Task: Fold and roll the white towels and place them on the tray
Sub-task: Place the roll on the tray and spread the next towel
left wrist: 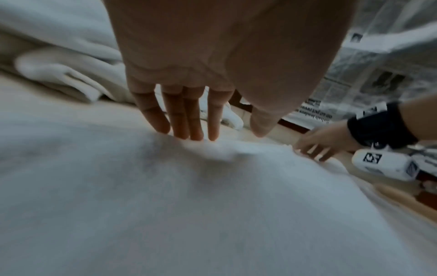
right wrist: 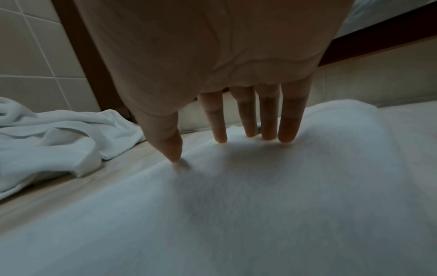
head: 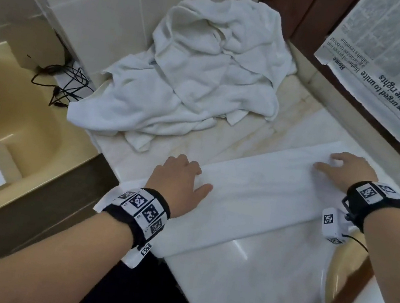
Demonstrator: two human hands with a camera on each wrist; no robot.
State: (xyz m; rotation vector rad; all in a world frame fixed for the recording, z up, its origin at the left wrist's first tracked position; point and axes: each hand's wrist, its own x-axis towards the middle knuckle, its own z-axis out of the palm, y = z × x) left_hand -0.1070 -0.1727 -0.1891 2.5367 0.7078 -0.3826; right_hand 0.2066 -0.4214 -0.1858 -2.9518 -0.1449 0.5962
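— What surrounds us?

— Far along the pale marble counter [head: 271,126], a crumpled heap of soft white towels [head: 201,73] slumps against the tiled wall [head: 91,3]. A beige tub [head: 17,106] lies left; newspaper [head: 395,67] hangs far right.

— And the towel we work on?

— The folded towel [head: 259,197], a long, flat, fleecy band, stretches across the near counter. Our left hand [head: 178,179] presses its left end, our right hand [head: 346,166] its right end, fingers [right wrist: 288,119] straight and spread, gripping nothing.

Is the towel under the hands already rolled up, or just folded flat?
Folded flat, not rolled: the towel lies as a long flat strip on the counter, both hands pressing it with straight fingers.
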